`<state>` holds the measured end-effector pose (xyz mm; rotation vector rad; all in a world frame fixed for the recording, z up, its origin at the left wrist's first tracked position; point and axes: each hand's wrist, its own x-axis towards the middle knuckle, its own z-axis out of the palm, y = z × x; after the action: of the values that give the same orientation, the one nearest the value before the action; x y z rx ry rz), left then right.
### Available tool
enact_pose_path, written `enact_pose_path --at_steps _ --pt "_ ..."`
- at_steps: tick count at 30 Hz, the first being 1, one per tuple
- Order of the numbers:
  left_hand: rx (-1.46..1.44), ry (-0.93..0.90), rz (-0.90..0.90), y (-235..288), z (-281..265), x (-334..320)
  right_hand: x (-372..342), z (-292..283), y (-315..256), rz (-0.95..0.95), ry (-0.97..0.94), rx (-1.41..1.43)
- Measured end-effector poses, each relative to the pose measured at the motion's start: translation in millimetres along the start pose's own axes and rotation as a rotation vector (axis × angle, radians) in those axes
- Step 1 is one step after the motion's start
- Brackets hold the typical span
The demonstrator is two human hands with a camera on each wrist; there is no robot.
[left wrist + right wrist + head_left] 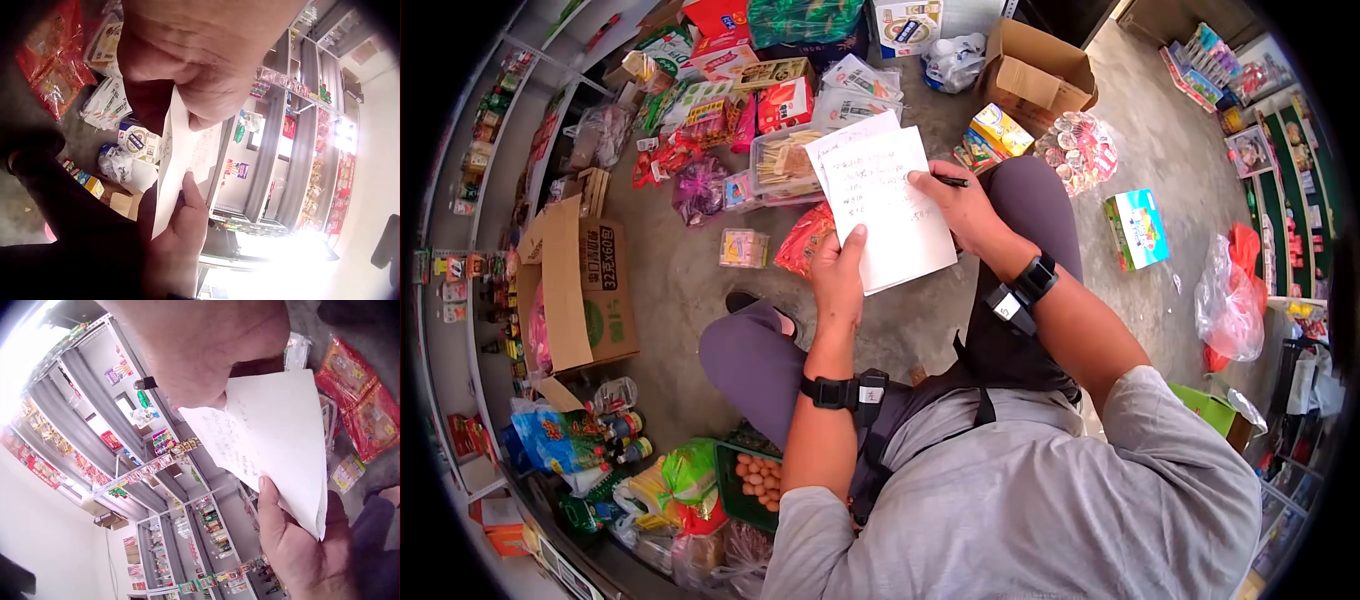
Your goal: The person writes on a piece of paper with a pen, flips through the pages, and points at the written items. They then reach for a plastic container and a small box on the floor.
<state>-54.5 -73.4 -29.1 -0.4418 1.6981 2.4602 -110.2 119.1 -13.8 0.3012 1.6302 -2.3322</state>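
Observation:
White paper sheets [897, 235] with handwritten lines on the upper part are held up over the person's lap, a second sheet showing behind at the top left. The left hand [838, 280] grips their lower left edge, thumb on the front and fingers hidden behind. At the right edge, the right hand [968, 212] pinches the paper with its thumb on the written side. A black pen [952, 181] sticks out of that same hand, its end also visible in the right wrist view as a dark pen tip [145, 383]. Seen from the left wrist, the paper [175, 162] is nearly edge-on.
Packaged goods surround the seated person on the floor. A bin of wooden sticks [785, 172] and red packets [805, 238] lie beyond the paper. Cardboard boxes [1040, 70] stand farther back, a crate of eggs [728, 490] sits lower left, and stocked shelves [1285, 200] line both sides.

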Motion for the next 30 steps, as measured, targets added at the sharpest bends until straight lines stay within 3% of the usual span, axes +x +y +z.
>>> enact_pose_path --at_steps 30 --pt "-0.067 -0.064 -0.053 -7.6 -0.4 -4.6 -3.1 0.2 2.6 -0.025 0.040 -0.002"
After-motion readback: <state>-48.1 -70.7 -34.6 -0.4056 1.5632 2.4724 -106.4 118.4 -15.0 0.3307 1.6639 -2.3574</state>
